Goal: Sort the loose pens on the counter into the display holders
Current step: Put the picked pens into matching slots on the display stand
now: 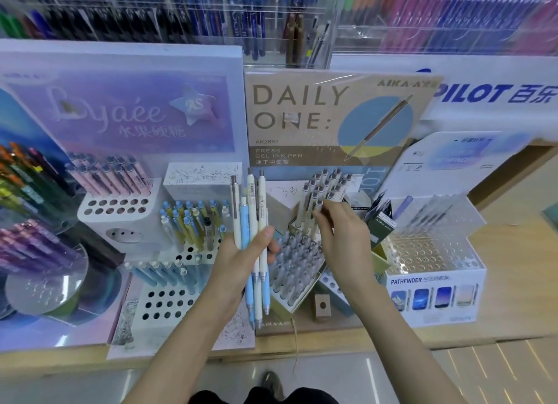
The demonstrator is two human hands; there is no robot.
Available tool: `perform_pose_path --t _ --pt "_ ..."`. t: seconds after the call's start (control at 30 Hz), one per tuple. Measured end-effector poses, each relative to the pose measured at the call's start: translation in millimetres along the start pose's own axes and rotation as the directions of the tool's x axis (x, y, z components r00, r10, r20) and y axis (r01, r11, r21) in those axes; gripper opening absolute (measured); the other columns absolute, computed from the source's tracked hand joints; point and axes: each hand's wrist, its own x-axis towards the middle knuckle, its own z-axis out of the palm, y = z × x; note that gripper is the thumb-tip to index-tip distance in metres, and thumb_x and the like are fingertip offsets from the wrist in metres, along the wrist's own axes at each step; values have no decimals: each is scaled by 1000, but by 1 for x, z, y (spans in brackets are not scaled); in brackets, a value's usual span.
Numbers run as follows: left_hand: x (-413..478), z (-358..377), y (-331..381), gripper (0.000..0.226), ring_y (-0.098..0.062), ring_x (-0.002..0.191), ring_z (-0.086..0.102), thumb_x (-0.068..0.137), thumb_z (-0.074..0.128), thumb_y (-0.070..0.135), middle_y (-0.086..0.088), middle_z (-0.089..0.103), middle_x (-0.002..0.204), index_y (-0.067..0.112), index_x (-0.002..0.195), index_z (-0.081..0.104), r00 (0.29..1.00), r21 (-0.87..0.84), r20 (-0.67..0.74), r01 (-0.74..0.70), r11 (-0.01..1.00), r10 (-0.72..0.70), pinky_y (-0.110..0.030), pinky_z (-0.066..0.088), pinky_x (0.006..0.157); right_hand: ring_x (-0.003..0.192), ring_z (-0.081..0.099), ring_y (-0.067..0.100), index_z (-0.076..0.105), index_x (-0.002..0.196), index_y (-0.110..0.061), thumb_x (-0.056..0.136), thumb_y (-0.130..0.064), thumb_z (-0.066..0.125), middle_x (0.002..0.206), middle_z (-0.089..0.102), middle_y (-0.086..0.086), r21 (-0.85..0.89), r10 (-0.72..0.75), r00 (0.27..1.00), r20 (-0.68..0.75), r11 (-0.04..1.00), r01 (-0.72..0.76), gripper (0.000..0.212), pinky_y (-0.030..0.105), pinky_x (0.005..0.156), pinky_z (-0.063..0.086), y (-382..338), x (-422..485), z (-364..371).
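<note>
Over holders (283,305), left hand (241,261) grips pens (253,210) (right (341,234): pen (318,204)).

A single wide-angle camera worn on the person's head looks forward and steeply down at the counter (513,243), near enough that the left hand (241,261) and right hand (341,237) sit mid-frame at arm's length. The display boards (302,107) face it across the upper half, blurred and bowed toward the edges, while the floor (483,373) shows along the bottom edge.
</note>
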Motion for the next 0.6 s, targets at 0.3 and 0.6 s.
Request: perform_pose_path --t 0.3,0.6 --pt "-1 5 0 11 -8 57 60 73 67 37 1 65 64 29 67 72 1000 -3 3 -8 1000 8 -18 49 55 68 57 8 69 95 -4 88 -15 67 78 64 0 232 360 933 -29 910 -344 14 6 63 39 -4 5 -3" --pt "-1 6 -4 18 -9 58 59 73 67 36 -1 65 65 19 78 65 1000 -13 1 -5 1000 5 -19 50 56 76 54 12 62 93 -10 90 -20 65 93 49 -4 213 380 920 -93 910 -355 11 20 66 36 -8 -4 10"
